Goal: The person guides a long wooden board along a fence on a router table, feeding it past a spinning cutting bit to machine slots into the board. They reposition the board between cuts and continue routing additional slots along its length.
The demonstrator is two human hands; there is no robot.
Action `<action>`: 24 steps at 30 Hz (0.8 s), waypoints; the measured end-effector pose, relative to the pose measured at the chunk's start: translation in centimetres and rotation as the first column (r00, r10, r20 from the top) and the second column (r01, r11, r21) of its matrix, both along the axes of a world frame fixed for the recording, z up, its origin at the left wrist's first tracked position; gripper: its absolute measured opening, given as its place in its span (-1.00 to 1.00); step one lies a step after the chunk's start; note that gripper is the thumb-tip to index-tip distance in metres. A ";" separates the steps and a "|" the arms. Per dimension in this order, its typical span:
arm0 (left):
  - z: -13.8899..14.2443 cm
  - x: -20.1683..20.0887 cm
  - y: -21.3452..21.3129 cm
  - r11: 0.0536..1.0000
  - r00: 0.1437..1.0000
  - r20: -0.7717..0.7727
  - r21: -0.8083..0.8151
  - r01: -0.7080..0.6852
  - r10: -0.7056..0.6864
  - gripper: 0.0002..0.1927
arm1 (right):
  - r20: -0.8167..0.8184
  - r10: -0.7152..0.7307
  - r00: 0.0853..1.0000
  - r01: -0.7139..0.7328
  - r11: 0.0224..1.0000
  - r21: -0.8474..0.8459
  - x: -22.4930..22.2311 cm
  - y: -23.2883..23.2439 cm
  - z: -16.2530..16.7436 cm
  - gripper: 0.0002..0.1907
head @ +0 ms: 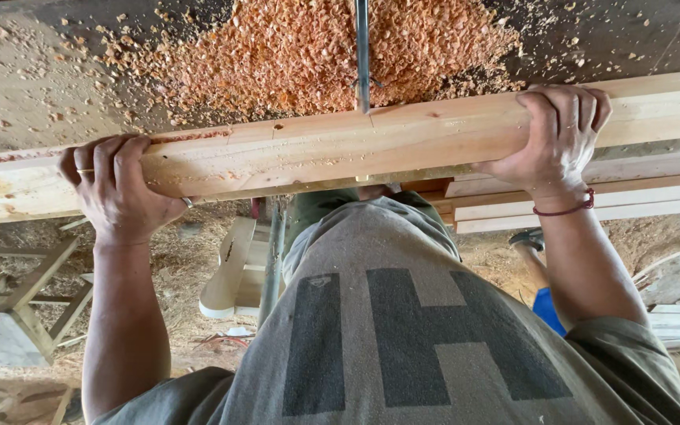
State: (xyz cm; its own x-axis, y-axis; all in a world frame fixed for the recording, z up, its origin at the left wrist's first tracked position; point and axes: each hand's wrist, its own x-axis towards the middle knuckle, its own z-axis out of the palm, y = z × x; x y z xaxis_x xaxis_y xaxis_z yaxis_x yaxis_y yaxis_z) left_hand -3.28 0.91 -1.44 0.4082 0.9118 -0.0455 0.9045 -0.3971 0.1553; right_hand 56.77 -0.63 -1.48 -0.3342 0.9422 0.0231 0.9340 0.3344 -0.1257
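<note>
Long pale squared timber beam lies crosswise on the dusty saw table, right at the thin vertical steel band-saw blade, which meets its far edge. Left hand wraps over the beam's left part, fingers curled on top, thumb under. Right hand clamps the right part the same way, red cord bracelet at the wrist. Heap of orange-pink wood shavings sits behind the blade. To do it well, in my judgement: keep both grips well apart from the blade, feed slow and square, hold the beam flat.
</note>
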 end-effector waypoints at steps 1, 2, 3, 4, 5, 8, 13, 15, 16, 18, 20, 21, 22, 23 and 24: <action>0.1 0.1 0.0 1.000 1.000 -0.002 0.005 0.002 -0.002 -0.54 | 0.008 0.003 1.000 -0.003 1.000 0.001 0.0 0.1 0.0 -0.01; 0.2 0.3 0.2 1.000 1.000 -0.001 0.012 0.008 -0.008 -0.52 | -0.004 0.003 1.000 -0.003 1.000 -0.003 0.0 0.2 0.1 -0.03; 0.3 0.4 0.4 1.000 1.000 -0.004 0.014 0.008 -0.008 -0.51 | -0.012 0.001 1.000 -0.001 1.000 -0.008 0.0 0.3 0.1 -0.04; 0.4 0.6 0.6 1.000 1.000 -0.008 0.015 0.007 -0.007 -0.51 | -0.021 0.000 1.000 -0.001 1.000 -0.014 0.1 0.4 0.1 -0.06; 0.5 0.8 0.8 1.000 1.000 -0.015 0.012 0.005 -0.005 -0.50 | -0.024 0.003 1.000 -0.003 1.000 -0.012 0.1 0.4 0.1 -0.06; 0.7 1.2 1.3 0.999 1.000 -0.009 0.036 0.000 0.000 -0.34 | -0.018 0.005 1.000 -0.005 1.000 0.018 0.3 0.4 -0.1 -0.06; 0.4 1.1 1.4 0.997 1.000 0.000 0.071 0.021 -0.021 -0.49 | -0.016 0.019 1.000 -0.018 0.999 0.040 0.7 0.2 -1.0 0.02; 0.1 0.8 1.1 0.998 1.000 -0.006 0.064 0.016 -0.015 -0.57 | 0.001 0.011 1.000 -0.011 0.999 0.037 0.9 0.2 -1.4 0.00; -0.2 0.6 1.0 0.997 1.000 -0.016 0.069 0.019 -0.018 -0.59 | 0.006 0.009 1.000 -0.009 0.999 0.036 1.0 0.2 -1.6 0.00; -0.6 0.3 0.9 0.997 1.000 -0.016 0.080 0.014 -0.013 -0.67 | -0.004 0.030 1.000 -0.030 0.997 0.064 1.2 0.2 -1.8 -0.01; -0.8 0.1 0.7 0.997 1.000 -0.005 0.071 -0.014 0.015 -0.75 | 0.004 0.038 0.999 -0.038 0.997 0.074 1.4 0.2 -1.8 -0.01; -0.9 0.0 0.6 0.998 1.000 -0.004 0.067 0.002 -0.002 -0.72 | 0.012 0.033 0.999 -0.034 0.997 0.067 1.4 0.2 -1.8 0.00; -0.8 -0.1 0.6 0.998 1.000 -0.008 0.062 0.016 -0.015 -0.70 | 0.017 0.031 0.999 -0.032 0.998 0.059 1.4 0.2 -1.9 0.00; -0.7 -0.2 0.6 0.998 1.000 -0.015 0.057 0.013 -0.012 -0.71 | 0.013 0.031 0.999 -0.032 0.998 0.059 1.4 0.2 -1.9 0.00; -0.6 -0.2 0.6 0.999 1.000 -0.022 0.052 0.010 -0.009 -0.71 | 0.013 0.028 1.000 -0.029 0.998 0.063 1.4 0.2 -1.9 -0.01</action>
